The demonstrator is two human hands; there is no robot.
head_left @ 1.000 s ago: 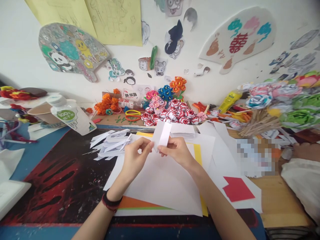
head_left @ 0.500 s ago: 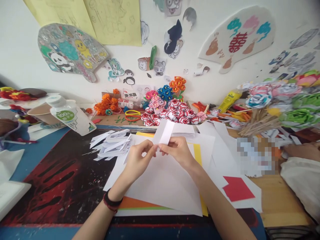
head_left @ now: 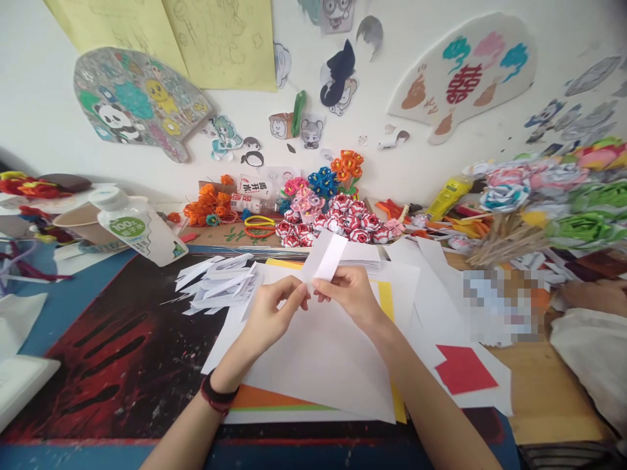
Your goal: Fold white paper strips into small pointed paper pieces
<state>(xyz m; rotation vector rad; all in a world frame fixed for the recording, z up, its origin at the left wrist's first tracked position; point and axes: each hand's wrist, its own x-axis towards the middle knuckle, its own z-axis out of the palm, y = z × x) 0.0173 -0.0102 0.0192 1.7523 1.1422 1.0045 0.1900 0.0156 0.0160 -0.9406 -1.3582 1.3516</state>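
A small white piece of paper [head_left: 327,256], creased lengthwise, is pinched between both my hands above the larger white sheets [head_left: 321,365]. My left hand [head_left: 277,301] grips its lower left corner between thumb and fingers. At the lower right edge, my right hand [head_left: 349,294] holds it with the thumb on top and fingers curled beneath. Left of my hands lies a heap of folded white paper strips [head_left: 220,282]. Behind the held paper rests a stack of small white paper pieces [head_left: 361,253].
Red-and-white flowers [head_left: 350,219] stand in a box at the wall. A white bottle [head_left: 140,228] leans at the left. A red paper piece [head_left: 465,369] lies on white paper at the right. At the far right is another person's sleeve [head_left: 590,359].
The held paper has tilted slightly to the right at its top. Both my hands keep their pinch in almost the same place.
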